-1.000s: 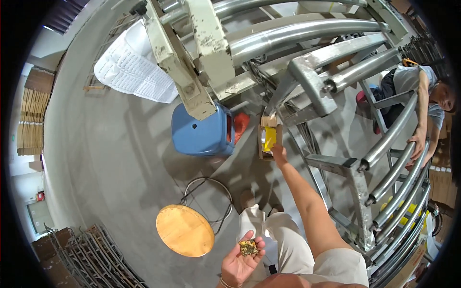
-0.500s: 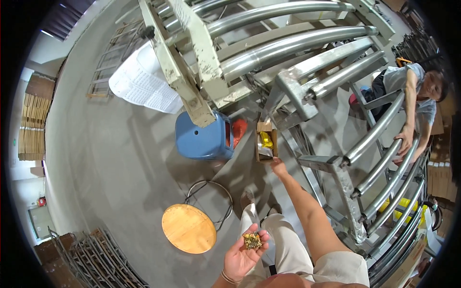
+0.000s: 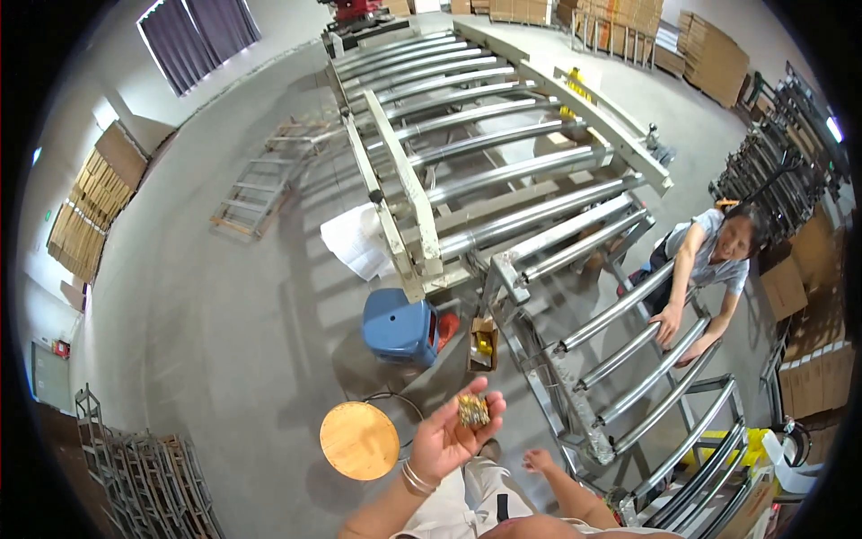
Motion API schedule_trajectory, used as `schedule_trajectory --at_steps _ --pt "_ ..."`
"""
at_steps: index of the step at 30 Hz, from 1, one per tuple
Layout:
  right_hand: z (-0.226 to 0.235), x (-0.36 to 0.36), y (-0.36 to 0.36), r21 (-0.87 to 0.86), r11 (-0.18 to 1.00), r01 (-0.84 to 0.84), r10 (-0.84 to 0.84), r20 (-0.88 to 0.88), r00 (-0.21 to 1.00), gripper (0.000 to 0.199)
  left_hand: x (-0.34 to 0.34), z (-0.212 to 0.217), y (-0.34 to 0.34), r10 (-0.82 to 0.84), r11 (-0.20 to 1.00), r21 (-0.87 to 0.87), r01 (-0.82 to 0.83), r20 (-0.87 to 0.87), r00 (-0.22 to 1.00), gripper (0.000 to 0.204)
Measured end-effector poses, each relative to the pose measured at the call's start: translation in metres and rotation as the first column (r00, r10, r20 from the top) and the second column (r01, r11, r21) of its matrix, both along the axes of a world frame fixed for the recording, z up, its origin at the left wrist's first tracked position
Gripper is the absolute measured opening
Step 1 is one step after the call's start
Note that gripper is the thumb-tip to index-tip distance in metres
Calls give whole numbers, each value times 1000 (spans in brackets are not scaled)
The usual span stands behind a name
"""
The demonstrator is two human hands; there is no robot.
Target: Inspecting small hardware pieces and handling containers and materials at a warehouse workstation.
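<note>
My left hand (image 3: 449,440) is palm up in front of me, its fingers cupped round a handful of small metal pieces (image 3: 474,410), gold and silver in colour. They are too small to make out one by one. Low by my right leg, beside the steel roller frame (image 3: 593,440), is my right hand (image 3: 538,461). Its fingers are loosely apart and I see nothing in them. Beyond my hands a small open cardboard box (image 3: 483,361) stands on the floor with a yellow packet (image 3: 485,344) inside.
A blue plastic stool (image 3: 395,323) and a round wooden-topped stool (image 3: 359,440) stand left of the box. The long roller conveyor (image 3: 485,162) stretches away ahead, with white paper (image 3: 355,242) at its left side. At right, a co-worker (image 3: 709,251) leans over the rollers, hands on them.
My right hand has drawn back from the cardboard box toward my body. My left hand has risen and moved forward with the metal pieces. The view has tilted up, showing more of the conveyor.
</note>
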State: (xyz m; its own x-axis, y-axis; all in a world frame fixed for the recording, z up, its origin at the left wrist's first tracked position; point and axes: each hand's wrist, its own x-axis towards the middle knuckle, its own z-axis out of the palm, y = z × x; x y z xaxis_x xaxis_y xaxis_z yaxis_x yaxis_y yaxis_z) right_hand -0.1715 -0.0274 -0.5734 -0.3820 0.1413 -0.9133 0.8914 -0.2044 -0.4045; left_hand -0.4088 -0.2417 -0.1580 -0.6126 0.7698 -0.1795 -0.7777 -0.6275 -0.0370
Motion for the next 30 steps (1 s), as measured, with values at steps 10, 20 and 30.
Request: schedule_trajectory --at_steps 10,20,30 --pt "103 106 39 61 964 259 -253 -98 963 15 28 144 12 25 968 241 65 -355 934 45" --pt "125 131 23 83 986 145 -134 -131 982 13 100 195 -3 -25 918 341 204 -463 886 50" --pt "127 131 19 117 981 156 -135 -172 976 11 131 257 -37 -142 933 158 324 -666 732 50"
